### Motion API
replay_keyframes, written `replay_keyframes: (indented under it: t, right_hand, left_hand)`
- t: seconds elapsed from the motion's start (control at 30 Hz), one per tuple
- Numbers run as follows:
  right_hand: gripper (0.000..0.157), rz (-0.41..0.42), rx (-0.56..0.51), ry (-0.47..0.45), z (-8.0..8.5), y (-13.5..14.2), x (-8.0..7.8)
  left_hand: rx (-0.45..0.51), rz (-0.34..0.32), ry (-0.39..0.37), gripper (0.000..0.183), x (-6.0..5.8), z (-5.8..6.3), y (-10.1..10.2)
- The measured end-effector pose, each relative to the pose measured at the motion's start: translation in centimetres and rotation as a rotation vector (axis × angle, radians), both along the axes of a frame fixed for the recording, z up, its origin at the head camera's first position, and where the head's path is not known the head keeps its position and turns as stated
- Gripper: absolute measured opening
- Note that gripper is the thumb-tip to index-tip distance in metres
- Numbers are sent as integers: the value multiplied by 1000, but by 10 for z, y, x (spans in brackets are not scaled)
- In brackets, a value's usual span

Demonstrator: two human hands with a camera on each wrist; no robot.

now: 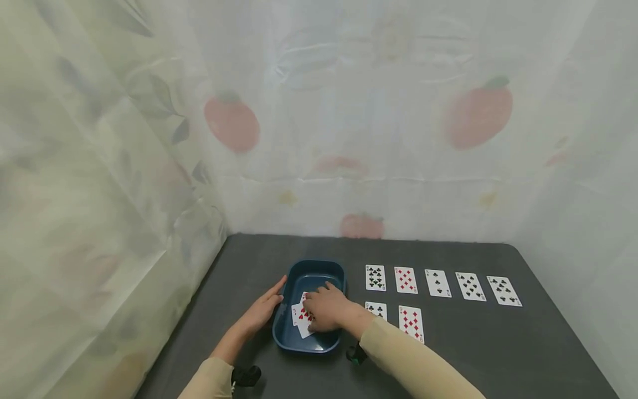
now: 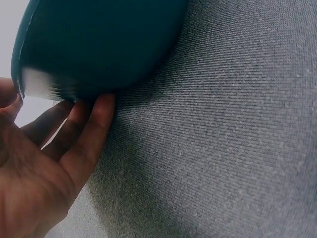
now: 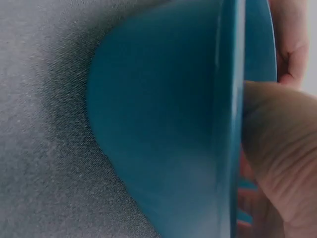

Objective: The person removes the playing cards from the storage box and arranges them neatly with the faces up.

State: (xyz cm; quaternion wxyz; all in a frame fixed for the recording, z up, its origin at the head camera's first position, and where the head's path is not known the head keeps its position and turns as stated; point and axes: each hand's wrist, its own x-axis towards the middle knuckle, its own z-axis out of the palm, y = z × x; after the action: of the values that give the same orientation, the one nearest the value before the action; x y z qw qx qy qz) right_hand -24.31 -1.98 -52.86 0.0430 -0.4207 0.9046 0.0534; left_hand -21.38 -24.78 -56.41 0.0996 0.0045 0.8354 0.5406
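Observation:
A blue oval-cornered tray (image 1: 310, 344) stands on the dark table, with a few overlapping playing cards (image 1: 304, 331) lying face up inside; red hearts show on one. My left hand (image 1: 260, 310) rests against the tray's left side. In the left wrist view its fingertips (image 2: 103, 101) touch the outer wall low down, and the thumb is at the rim. My right hand (image 1: 326, 309) reaches over the right rim into the tray, fingers bent down onto the cards and covering part of them. Whether it pinches a card I cannot tell; the right wrist view shows mainly the tray wall (image 3: 158, 109).
Right of the tray, several face-up cards lie in a spaced row, from a club card (image 1: 375, 277) to a black-suit card (image 1: 504, 291) at the far right. Nearer are another club card (image 1: 376, 310) and a diamond card (image 1: 411, 322), both partly behind my right arm. Patterned curtains surround the table.

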Motion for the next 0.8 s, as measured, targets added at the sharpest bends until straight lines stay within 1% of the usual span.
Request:
replay_keyframes:
  t: [0.1, 0.13, 0.17, 0.3, 0.5, 0.67, 0.8]
  right_hand:
    - [75, -93, -20, 46, -2, -4, -5]
    - [81, -118, -11, 53, -3, -5, -7]
    - [83, -136, -6, 58, -4, -6, -8]
    - [85, -170, 19, 53, -6, -8, -12]
    - [81, -175, -2, -13, -7, -6, -16]
    - [88, -182, -41, -69, -5, -5, -18]
    - [93, -197, -72, -95, -6, -7, -18]
  left_hand:
    - [4, 0, -3, 56, 1, 1, -1]
    - [3, 1, -2, 56, 0, 1, -1]
    - [1, 2, 0, 56, 0, 2, -1]
    - [2, 4, -3, 56, 0, 1, -1]
    - [-1, 0, -3, 56, 0, 0, 0]
    - [-5, 4, -8, 56, 0, 0, 0]
    - [-7, 9, -5, 56, 0, 2, 0]
